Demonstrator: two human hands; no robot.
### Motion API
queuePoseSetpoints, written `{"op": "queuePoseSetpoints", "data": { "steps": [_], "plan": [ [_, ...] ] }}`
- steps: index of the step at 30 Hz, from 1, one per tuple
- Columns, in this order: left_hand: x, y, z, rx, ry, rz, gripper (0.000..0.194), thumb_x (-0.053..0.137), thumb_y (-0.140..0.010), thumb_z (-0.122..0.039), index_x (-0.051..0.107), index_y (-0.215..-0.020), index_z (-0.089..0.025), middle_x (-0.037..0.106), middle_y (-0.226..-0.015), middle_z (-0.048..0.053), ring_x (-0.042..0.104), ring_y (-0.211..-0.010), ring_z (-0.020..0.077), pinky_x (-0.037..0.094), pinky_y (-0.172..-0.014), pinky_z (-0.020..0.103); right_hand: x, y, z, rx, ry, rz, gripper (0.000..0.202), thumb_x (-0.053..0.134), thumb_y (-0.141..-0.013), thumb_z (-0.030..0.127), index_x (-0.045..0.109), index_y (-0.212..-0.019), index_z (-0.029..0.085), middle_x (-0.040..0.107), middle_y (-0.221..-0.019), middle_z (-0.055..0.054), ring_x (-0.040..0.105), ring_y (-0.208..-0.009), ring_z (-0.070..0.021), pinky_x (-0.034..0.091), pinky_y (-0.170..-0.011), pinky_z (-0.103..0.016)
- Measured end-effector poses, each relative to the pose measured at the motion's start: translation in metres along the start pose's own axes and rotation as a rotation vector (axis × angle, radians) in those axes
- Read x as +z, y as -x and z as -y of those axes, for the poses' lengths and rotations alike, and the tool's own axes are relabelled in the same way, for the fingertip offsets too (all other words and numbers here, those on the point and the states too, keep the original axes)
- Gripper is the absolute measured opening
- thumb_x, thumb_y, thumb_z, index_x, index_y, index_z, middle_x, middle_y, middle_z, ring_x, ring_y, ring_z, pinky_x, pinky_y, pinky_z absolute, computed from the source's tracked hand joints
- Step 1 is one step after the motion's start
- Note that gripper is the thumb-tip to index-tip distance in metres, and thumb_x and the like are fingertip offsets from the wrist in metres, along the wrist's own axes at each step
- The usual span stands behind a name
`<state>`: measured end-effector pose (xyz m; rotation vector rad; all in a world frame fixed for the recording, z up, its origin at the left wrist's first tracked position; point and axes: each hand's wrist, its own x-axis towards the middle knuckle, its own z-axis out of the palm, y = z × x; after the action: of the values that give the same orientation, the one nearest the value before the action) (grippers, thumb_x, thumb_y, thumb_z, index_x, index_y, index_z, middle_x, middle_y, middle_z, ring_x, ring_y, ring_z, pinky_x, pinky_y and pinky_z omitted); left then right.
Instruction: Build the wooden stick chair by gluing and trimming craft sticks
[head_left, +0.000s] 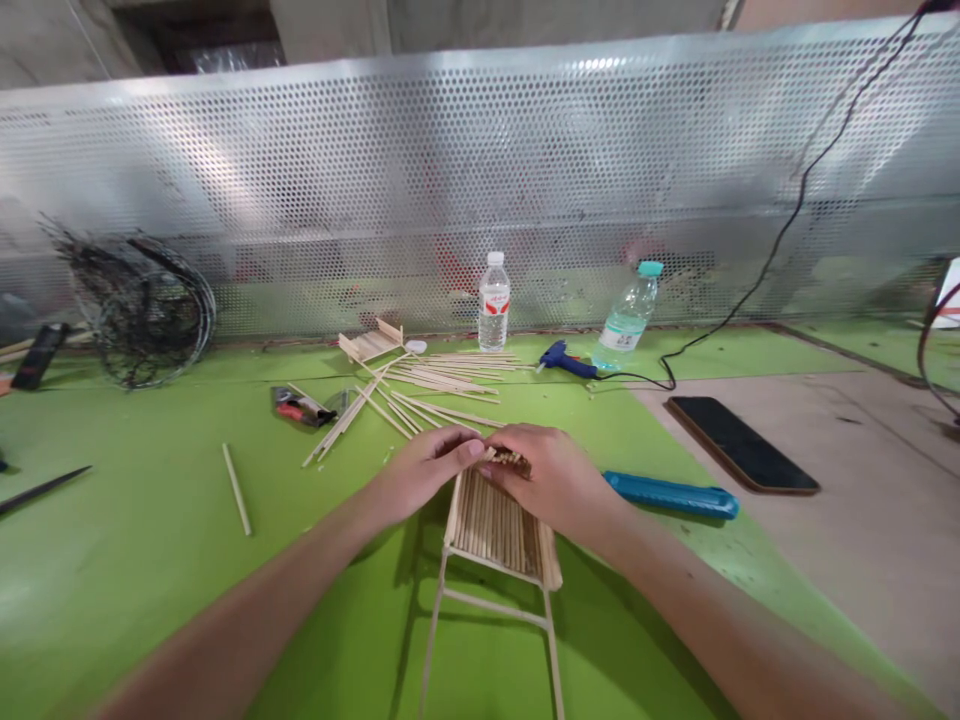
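Observation:
A small model made of thin wooden sticks (499,525) stands in front of me, with a panel of sticks laid side by side and two long legs joined by a crossbar. My right hand (559,475) is closed around a cluster of short stick ends (511,458) at the model's far end. Thumb and fingers of my left hand (431,465) pinch together at the left side of that same cluster. Part of the model's far edge is hidden behind both hands.
Loose sticks (442,375) lie beyond my hands, near a small stick piece (373,343), pliers (300,407) and a blue glue gun (566,360). Two bottles (494,305) stand before a perforated metal screen (390,190). Rightward are a blue utility knife (671,494) and phone (739,442); leftward, coiled wire (142,310).

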<state>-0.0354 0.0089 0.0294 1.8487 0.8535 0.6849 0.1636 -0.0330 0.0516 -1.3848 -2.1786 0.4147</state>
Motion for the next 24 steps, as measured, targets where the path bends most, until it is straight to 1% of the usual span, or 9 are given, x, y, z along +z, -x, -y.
{"op": "queuePoseSetpoints", "data": {
  "steps": [5, 8, 14, 19, 24],
  "plan": [
    [0.0025, 0.0013, -0.0018, -0.014, -0.014, 0.018, 0.042, 0.051, -0.094, -0.053, 0.069, -0.118, -0.024, 0.072, -0.106, 0.006, 0.066, -0.100, 0.0227, 0.049, -0.088, 0.037, -0.0023, 0.0003, -0.0011, 0.009, 0.080, 0.036, 0.007, 0.067, -0.086, 0.025, 0.070, -0.091, 0.021, 0.072, -0.086, -0.002, 0.062, -0.076, -0.0178, 0.038, -0.064, -0.028],
    [0.0033, 0.0024, -0.0020, -0.021, -0.029, 0.014, 0.042, 0.051, -0.094, -0.054, 0.070, -0.115, -0.023, 0.073, -0.101, 0.006, 0.066, -0.100, 0.0235, 0.048, -0.087, 0.037, -0.0022, 0.0018, -0.0012, 0.018, 0.113, 0.057, 0.008, 0.068, -0.084, 0.027, 0.069, -0.090, 0.021, 0.071, -0.086, -0.002, 0.062, -0.075, -0.0179, 0.035, -0.062, -0.027],
    [0.0037, 0.0026, -0.0009, -0.026, -0.039, 0.006, 0.042, 0.052, -0.093, -0.055, 0.071, -0.111, -0.022, 0.073, -0.105, 0.006, 0.065, -0.099, 0.0235, 0.048, -0.087, 0.037, -0.0004, 0.0034, -0.0014, 0.025, 0.147, 0.083, 0.011, 0.068, -0.085, 0.033, 0.066, -0.087, 0.022, 0.071, -0.088, -0.002, 0.062, -0.074, -0.0180, 0.031, -0.060, -0.026],
    [0.0039, 0.0017, -0.0013, -0.027, -0.037, 0.005, 0.043, 0.051, -0.093, -0.056, 0.071, -0.107, -0.021, 0.073, -0.103, 0.007, 0.065, -0.100, 0.0244, 0.047, -0.089, 0.038, 0.0003, 0.0034, -0.0023, 0.041, 0.153, 0.081, 0.007, 0.066, -0.084, 0.029, 0.064, -0.085, 0.023, 0.071, -0.084, -0.002, 0.061, -0.072, -0.0180, 0.029, -0.058, -0.026],
    [0.0034, 0.0024, -0.0023, -0.027, -0.029, 0.002, 0.044, 0.052, -0.092, -0.058, 0.072, -0.106, -0.021, 0.073, -0.102, 0.006, 0.065, -0.099, 0.0246, 0.047, -0.088, 0.038, 0.0006, 0.0033, -0.0019, 0.047, 0.146, 0.089, 0.004, 0.065, -0.084, 0.027, 0.065, -0.086, 0.023, 0.072, -0.083, -0.002, 0.061, -0.071, -0.0181, 0.029, -0.057, -0.027]
  ]
}}
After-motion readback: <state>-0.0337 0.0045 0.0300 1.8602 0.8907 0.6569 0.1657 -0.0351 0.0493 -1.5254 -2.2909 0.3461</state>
